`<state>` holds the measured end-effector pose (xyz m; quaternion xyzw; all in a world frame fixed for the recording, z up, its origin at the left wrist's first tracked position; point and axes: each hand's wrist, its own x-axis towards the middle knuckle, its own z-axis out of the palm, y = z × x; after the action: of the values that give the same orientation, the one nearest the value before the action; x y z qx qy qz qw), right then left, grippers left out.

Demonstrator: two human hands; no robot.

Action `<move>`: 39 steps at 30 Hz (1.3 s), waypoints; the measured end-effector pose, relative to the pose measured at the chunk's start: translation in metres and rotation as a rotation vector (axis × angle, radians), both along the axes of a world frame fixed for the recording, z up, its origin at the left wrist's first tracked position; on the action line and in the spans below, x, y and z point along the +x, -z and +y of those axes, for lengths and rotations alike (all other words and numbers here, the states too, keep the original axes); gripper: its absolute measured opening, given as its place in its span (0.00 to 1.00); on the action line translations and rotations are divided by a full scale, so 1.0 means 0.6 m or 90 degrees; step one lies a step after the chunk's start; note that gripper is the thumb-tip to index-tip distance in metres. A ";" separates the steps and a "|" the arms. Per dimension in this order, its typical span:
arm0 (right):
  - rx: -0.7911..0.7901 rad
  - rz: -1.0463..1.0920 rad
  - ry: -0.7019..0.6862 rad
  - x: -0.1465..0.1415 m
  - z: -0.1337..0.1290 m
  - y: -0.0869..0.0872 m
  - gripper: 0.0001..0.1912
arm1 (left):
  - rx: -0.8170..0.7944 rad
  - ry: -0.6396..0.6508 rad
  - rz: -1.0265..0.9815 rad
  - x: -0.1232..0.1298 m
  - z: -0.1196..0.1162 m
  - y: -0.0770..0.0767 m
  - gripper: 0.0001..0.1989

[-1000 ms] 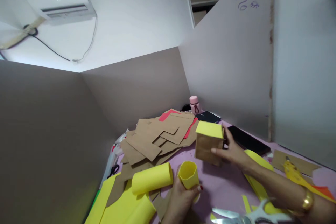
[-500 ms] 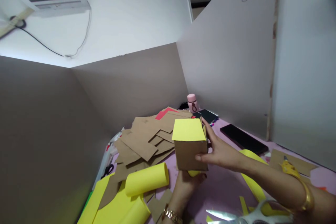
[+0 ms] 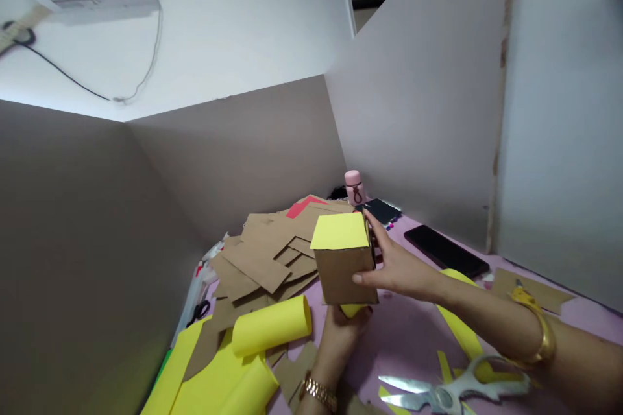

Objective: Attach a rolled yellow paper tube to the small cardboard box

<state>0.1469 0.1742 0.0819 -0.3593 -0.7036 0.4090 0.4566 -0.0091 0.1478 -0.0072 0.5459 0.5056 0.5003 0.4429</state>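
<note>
A: Location of the cardboard box point(image 3: 335, 279)?

B: Raised above the bench point(image 3: 389, 337), nearer to us than the cardboard pile point(image 3: 263, 249). Yellow sheet point(image 3: 341, 231) on its top; front face plain brown.

A: State of the hands?

B: Right hand point(image 3: 392, 266) partly closed on the box: thumb flat on the front face, fingers reaching round the right side. Left hand point(image 3: 337, 335) directly below, curled at a yellow piece point(image 3: 351, 310) and holding it. Fingers mostly hidden, so exact closure there cannot be told.

A: Does the yellow piece touch the box?

B: Cannot tell. Only a small part shows beneath the lower edge.

A: Surroundings?

B: Yellow roll point(image 3: 270, 326) lying left of the left hand. Scissors point(image 3: 444, 397) near the bottom of the view, blades apart, yellow strips point(image 3: 444, 366) beside them. Black slab point(image 3: 445, 251) flat beyond the right forearm. Pink bottle point(image 3: 354, 189) upright at the far corner. Gold watch point(image 3: 318, 391) on the left wrist; gold bangle point(image 3: 548, 337) on the right arm.
</note>
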 end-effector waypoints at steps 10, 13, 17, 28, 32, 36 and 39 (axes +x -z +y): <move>0.004 0.036 -0.026 -0.006 0.003 -0.012 0.63 | -0.005 0.024 0.041 -0.006 0.002 0.016 0.27; 0.001 -0.006 -0.031 -0.009 0.003 -0.004 0.63 | -0.015 0.018 0.057 -0.009 0.003 0.018 0.26; -0.002 -0.016 -0.026 -0.012 0.001 0.008 0.63 | -0.017 0.028 0.054 -0.009 0.004 0.020 0.29; -0.013 0.002 -0.036 -0.004 0.004 0.010 0.61 | 0.002 0.172 -0.115 -0.063 -0.016 0.010 0.33; -0.015 -0.008 -0.038 -0.007 0.000 0.006 0.61 | 0.046 0.163 -0.095 -0.078 -0.017 0.018 0.38; -0.019 -0.015 -0.038 -0.007 0.001 0.006 0.60 | 0.089 0.129 0.079 -0.076 -0.025 0.007 0.35; -0.022 -0.014 -0.039 -0.006 0.000 0.006 0.60 | 0.082 0.002 0.330 -0.089 -0.046 -0.031 0.22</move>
<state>0.1433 0.1745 0.0785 -0.3499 -0.7121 0.4307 0.4301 -0.0625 0.1202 0.0113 0.6833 0.5686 0.3742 0.2640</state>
